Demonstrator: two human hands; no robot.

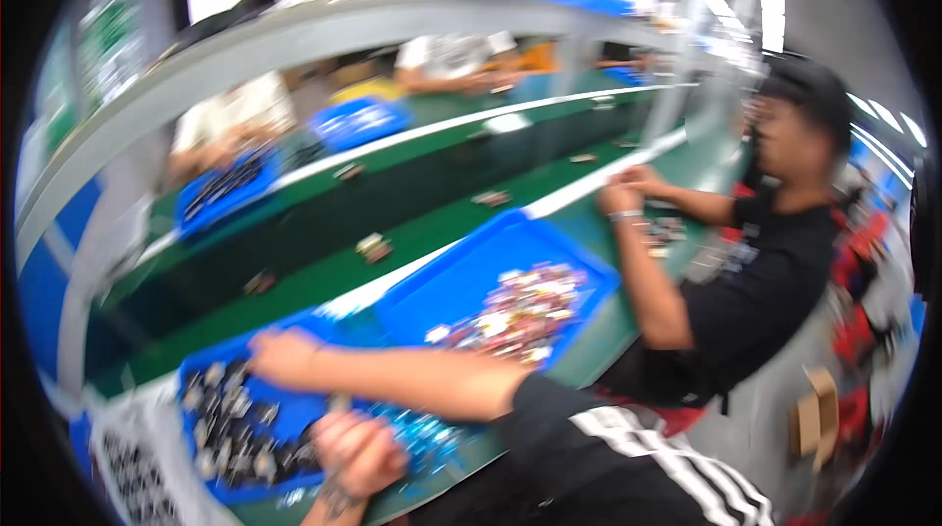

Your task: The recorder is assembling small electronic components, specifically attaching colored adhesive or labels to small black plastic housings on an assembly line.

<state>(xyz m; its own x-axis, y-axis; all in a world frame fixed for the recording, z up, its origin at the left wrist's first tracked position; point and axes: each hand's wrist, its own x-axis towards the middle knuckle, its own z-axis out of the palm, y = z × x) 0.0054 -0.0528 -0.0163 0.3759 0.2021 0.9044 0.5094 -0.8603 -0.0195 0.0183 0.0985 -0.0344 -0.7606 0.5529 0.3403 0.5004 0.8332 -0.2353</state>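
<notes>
Now, a green conveyor belt (422, 241) runs beyond your right hand (280, 357), with a blue tray (422, 305) of reddish pieces (520, 315) to that hand's right and another blue tray (291, 408) just under it. Your right hand looks partly curled and your left hand (358, 452), nearer you, is bent into a loose fist; blur hides whether either grips anything. Small dark parts (228, 423) lie below your right hand, and shiny blue bits (424, 438) beside your left.

Loose parts (231, 428) in near tray (291, 415), heaped pieces (520, 310) in right-hand tray (451, 276), conveyor belt (432, 223) behind both
</notes>
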